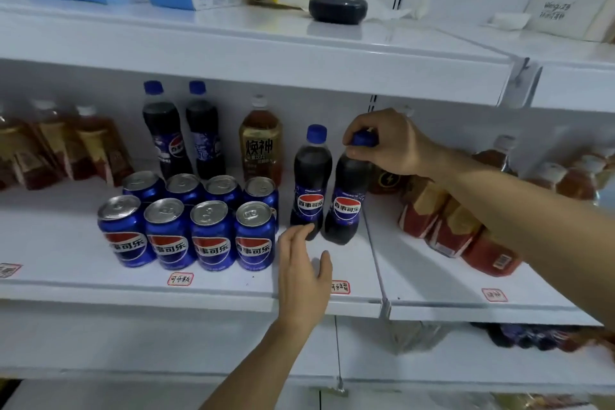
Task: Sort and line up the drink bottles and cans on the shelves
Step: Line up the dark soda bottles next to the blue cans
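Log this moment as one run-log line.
stage: lining up cola bottles | right hand: grips cap of front-right cola bottle | left hand: open, fingertips at neighbouring bottle base | cans: two rows

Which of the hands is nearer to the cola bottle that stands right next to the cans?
Left. The left hand has its fingertips at the base of that cola bottle. The right hand grips the cap of the neighbouring bottle, one place to the right.
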Demonstrator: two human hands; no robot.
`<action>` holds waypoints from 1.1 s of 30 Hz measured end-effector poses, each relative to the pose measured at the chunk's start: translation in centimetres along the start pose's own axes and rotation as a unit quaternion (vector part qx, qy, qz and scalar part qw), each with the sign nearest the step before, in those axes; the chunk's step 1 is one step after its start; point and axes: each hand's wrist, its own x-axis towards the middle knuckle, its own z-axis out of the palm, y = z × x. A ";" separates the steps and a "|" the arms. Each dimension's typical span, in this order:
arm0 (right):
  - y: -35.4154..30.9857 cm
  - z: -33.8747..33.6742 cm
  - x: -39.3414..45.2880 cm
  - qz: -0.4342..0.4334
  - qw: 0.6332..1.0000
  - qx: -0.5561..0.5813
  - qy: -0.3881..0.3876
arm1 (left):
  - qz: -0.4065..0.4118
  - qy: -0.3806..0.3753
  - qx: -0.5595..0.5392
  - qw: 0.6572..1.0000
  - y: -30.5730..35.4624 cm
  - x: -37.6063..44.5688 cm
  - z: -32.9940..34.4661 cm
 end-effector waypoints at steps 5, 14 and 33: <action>1.3 0.2 1.5 0.020 0.999 0.032 -0.010 | -0.014 0.035 0.016 0.999 -0.7 0.8 0.9; 1.8 -0.6 0.8 0.047 0.989 -0.029 -0.137 | -0.030 0.057 0.130 0.989 -0.7 2.3 2.5; 9.5 16.3 -9.2 0.158 0.977 0.138 0.044 | -0.094 0.061 0.124 0.986 -1.1 5.1 2.8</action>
